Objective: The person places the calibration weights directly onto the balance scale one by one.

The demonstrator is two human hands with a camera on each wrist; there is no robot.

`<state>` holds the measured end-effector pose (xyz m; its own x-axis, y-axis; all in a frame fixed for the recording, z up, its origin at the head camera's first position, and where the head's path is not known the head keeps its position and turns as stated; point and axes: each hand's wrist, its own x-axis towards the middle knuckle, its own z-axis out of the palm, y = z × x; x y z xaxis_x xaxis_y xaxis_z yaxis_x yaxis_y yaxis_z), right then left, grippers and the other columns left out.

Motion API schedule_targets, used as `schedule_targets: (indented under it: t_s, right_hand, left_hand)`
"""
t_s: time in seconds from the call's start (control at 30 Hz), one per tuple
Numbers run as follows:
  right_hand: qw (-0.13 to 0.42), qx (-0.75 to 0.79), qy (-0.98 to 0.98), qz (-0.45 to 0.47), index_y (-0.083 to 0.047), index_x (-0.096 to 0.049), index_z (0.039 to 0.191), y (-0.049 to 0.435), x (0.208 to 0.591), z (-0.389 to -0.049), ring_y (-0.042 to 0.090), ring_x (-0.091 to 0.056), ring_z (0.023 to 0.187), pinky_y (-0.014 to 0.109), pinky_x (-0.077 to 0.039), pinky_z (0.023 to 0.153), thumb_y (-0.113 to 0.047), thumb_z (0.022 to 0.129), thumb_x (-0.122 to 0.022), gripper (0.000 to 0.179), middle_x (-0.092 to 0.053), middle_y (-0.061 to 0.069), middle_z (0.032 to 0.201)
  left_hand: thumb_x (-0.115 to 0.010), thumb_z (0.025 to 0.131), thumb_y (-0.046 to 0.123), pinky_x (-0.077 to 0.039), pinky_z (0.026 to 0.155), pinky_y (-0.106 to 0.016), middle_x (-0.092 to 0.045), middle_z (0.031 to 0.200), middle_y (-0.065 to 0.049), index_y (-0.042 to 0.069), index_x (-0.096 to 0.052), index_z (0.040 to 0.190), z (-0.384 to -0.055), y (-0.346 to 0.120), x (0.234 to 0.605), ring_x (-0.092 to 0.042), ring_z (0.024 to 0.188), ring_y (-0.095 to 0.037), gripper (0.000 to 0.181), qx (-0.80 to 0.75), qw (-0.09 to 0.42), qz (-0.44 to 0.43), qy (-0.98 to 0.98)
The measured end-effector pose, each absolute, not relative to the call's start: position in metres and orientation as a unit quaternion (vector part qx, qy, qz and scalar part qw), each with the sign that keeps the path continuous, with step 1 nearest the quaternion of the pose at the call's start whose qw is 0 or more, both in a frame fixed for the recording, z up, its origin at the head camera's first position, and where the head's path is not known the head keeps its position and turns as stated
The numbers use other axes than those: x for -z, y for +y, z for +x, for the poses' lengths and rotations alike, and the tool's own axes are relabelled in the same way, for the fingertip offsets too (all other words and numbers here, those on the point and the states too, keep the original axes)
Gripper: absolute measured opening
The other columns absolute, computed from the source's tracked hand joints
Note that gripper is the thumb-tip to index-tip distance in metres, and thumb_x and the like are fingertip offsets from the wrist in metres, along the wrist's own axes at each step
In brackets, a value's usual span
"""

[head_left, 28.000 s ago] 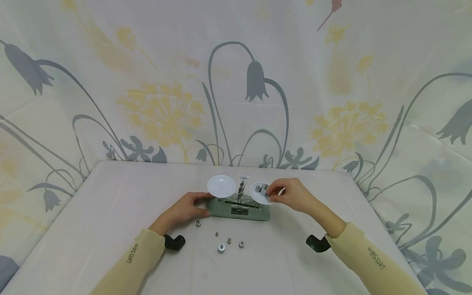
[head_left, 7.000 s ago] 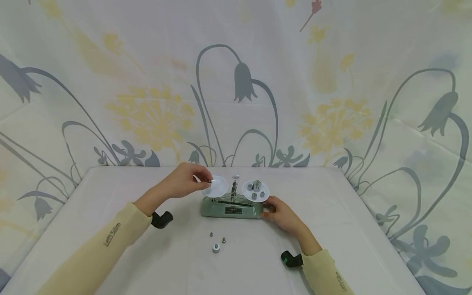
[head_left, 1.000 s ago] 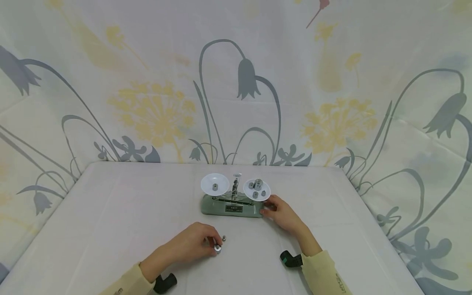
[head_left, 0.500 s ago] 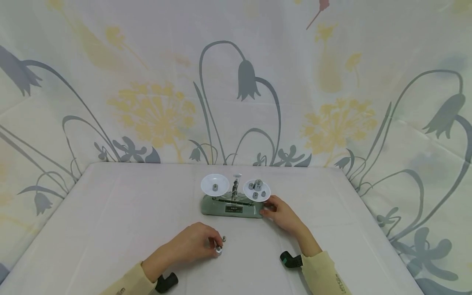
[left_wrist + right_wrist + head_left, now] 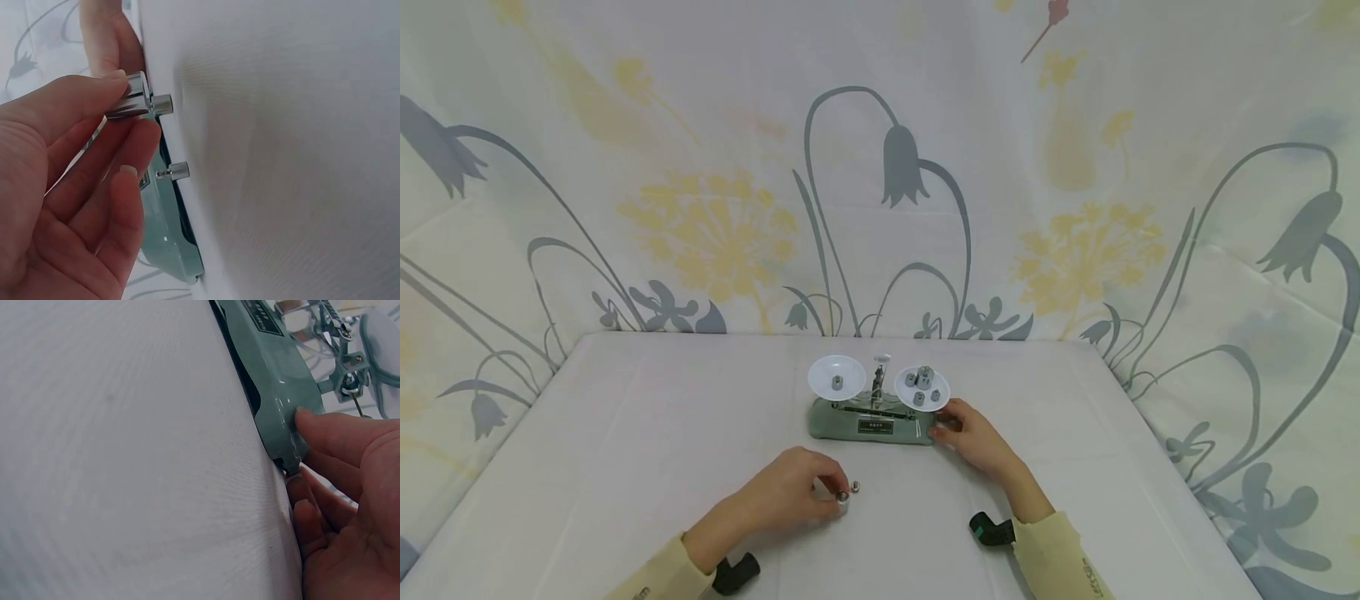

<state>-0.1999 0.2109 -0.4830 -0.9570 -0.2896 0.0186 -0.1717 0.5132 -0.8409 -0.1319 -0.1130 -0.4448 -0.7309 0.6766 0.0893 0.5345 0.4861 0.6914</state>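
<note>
Just above the surface [image 5: 647, 433], before the green balance [image 5: 838, 426] whose base end the right hand [image 5: 976, 439] grips, the left hand [image 5: 790, 490] pinches 1 metal weight [image 5: 129, 99] in its fingers, which a careless sideways swing could knock into the 2 smaller weights [image 5: 179, 170] standing close by.

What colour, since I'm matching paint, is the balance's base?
The balance's base is a muted green, seen best in the right wrist view.
</note>
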Motion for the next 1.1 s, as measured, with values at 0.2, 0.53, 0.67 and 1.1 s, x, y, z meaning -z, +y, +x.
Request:
schedule_targets:
  t_s: [0.2, 0.53, 0.67, 1.1]
  right_hand:
    - [0.063, 0.476, 0.867, -0.129, -0.002, -0.060, 0.129, 0.211, 0.483, -0.200, 0.029, -0.055, 0.114, 0.048, -0.044, 0.101, -0.009, 0.090, -0.071, 0.041, -0.060, 0.010, 0.122]
    - [0.066, 0.477, 0.867, -0.127, -0.003, -0.060, 0.130, 0.211, 0.484, -0.200, 0.028, -0.054, 0.115, 0.048, -0.044, 0.102, -0.009, 0.091, -0.071, 0.042, -0.059, 0.010, 0.123]
    - [0.066, 0.476, 0.868, -0.126, -0.003, -0.060, 0.131, 0.211, 0.484, -0.200, 0.028, -0.054, 0.115, 0.047, -0.044, 0.102, -0.010, 0.091, -0.071, 0.042, -0.059, 0.010, 0.123]
    - [0.063, 0.480, 0.865, -0.128, -0.003, -0.059, 0.132, 0.211, 0.484, -0.199, 0.030, -0.054, 0.119, 0.049, -0.043, 0.103, -0.009, 0.091, -0.071, 0.043, -0.058, 0.011, 0.127]
  left_hand:
    - [-0.079, 0.084, 0.006, -0.056, 0.071, -0.025, -0.068, 0.091, 0.015, 0.016, -0.073, 0.095, -0.134, -0.116, 0.442, -0.065, 0.089, -0.003, 0.016, -0.384, 0.101, 0.342, 0.851]
    - [-0.078, 0.084, 0.006, -0.055, 0.068, -0.022, -0.068, 0.094, 0.012, 0.015, -0.072, 0.098, -0.136, -0.122, 0.438, -0.067, 0.090, -0.004, 0.018, -0.395, 0.118, 0.337, 0.847]
    - [-0.078, 0.084, 0.006, -0.055, 0.068, -0.022, -0.068, 0.094, 0.012, 0.016, -0.071, 0.098, -0.138, -0.125, 0.436, -0.067, 0.089, -0.005, 0.019, -0.396, 0.114, 0.333, 0.848]
    - [-0.078, 0.082, 0.004, -0.056, 0.068, -0.024, -0.069, 0.094, 0.010, 0.016, -0.071, 0.097, -0.140, -0.137, 0.429, -0.068, 0.090, -0.008, 0.021, -0.405, 0.075, 0.323, 0.852]
